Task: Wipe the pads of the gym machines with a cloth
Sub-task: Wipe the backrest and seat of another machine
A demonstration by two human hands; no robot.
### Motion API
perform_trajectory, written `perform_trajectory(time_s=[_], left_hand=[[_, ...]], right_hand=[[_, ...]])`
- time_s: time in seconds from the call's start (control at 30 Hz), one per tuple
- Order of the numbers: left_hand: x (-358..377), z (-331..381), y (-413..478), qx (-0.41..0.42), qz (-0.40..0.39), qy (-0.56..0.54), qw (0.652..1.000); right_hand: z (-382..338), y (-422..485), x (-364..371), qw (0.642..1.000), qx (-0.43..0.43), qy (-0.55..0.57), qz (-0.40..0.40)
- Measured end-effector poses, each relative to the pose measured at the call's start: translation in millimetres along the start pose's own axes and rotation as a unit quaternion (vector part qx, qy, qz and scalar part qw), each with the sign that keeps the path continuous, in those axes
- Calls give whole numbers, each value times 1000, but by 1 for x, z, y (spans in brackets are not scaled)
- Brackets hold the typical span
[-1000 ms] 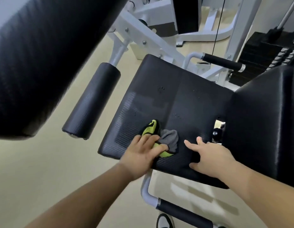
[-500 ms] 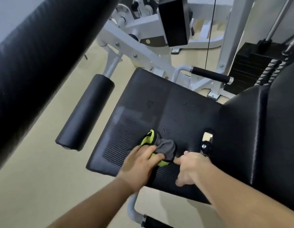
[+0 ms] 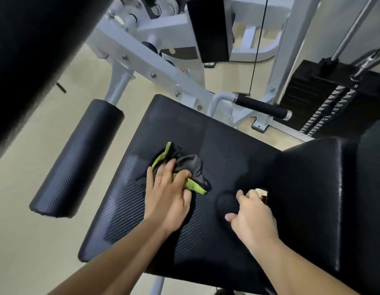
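Seat pad [image 3: 206,220]: black, ribbed surface, lies under both hands. All the work is on it.
Back pad [image 3: 312,188]: rises just right of the right fingers and meets the seat at a gap.
Roller pad [image 3: 78,158]: well left of the left fingers, apart from the seat, untouched.

Left hand [image 3: 167,201]: fingers spread on top of the cloth, forefinger and thumb closed on a green-edged fold, palm pressing it to the seat.
Right hand [image 3: 253,218]: fingers curled in, nothing visible inside them, braced on the seat beside the gap.

Cloth [image 3: 184,165]: grey with lime edging, bunched. Part of it is under the left fingers, the rest just beyond their tips, about mid-seat.
Droplets [image 3: 233,155]: small beads on the seat, beyond the right fingers and right of the cloth, not yet wiped.

Judgement: the step in hand is wiping the seat.
- Flatten the bunch under the palm for wider contact.
- Sweep right through the beads with overlapping passes and even pressure.
- Finish along the seam by the gap.
- The right hand covers an unwiped patch, so it should lift clear before that pass.
- Back pad and roller likely remain to be done.
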State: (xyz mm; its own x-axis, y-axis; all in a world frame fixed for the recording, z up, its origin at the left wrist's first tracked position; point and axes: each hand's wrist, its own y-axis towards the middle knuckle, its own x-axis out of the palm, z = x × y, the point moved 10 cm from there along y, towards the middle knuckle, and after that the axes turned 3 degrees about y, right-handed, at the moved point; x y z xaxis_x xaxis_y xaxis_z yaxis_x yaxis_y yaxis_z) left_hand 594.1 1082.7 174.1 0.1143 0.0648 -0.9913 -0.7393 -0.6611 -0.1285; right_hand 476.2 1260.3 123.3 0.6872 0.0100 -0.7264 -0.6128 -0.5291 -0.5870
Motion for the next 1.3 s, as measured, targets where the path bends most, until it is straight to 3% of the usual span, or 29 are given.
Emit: perform_trajectory(time_s=[0.2,0.33,0.43,0.5,0.53,0.63,0.7,0.73,0.83,0.9,0.97,1.03,1.1,1.17,1.23,1.3], left_hand=[[2,31,25,-14,29,-26,999],[23,72,-40,171,-31,8,985],[32,88,-97,356,-76,47,930],[22,75,-83,411,-51,93,906],[14,62,-61,386,-33,115,915],[-15,7,5,122,-15,59,991],[-17,14,5,29,-14,35,999],[-13,30,-3,46,-22,37,998],[-5,54,-19,213,-39,79,973],[-13,27,6,206,-5,79,975],[-32,-18,40,28,56,11,998],[-37,-39,58,-141,76,-54,986],[-32,-25,68,-211,72,-77,972],[-27,15,74,-177,77,-97,976],[-8,85,74,-23,30,-81,996],[15,141,67,118,-49,-49,991]], right_hand=[[8,12,6,996,25,88,-17],[21,14,-7,970,82,228,7],[31,12,-15,931,123,341,45],[24,12,-16,937,101,333,41],[19,11,-15,947,86,308,34],[9,8,-10,974,50,219,40],[2,8,-12,982,35,180,50],[0,10,-15,983,35,172,54],[-1,22,-21,987,57,143,33],[-2,34,-17,992,52,115,-24],[-2,41,-10,991,40,86,-96],[-2,45,-8,985,39,75,-153],[-5,47,-14,978,45,85,-185],[-9,48,-16,970,61,121,-202],[-7,51,-20,963,91,179,-179],[6,59,-33,955,123,244,-112]])
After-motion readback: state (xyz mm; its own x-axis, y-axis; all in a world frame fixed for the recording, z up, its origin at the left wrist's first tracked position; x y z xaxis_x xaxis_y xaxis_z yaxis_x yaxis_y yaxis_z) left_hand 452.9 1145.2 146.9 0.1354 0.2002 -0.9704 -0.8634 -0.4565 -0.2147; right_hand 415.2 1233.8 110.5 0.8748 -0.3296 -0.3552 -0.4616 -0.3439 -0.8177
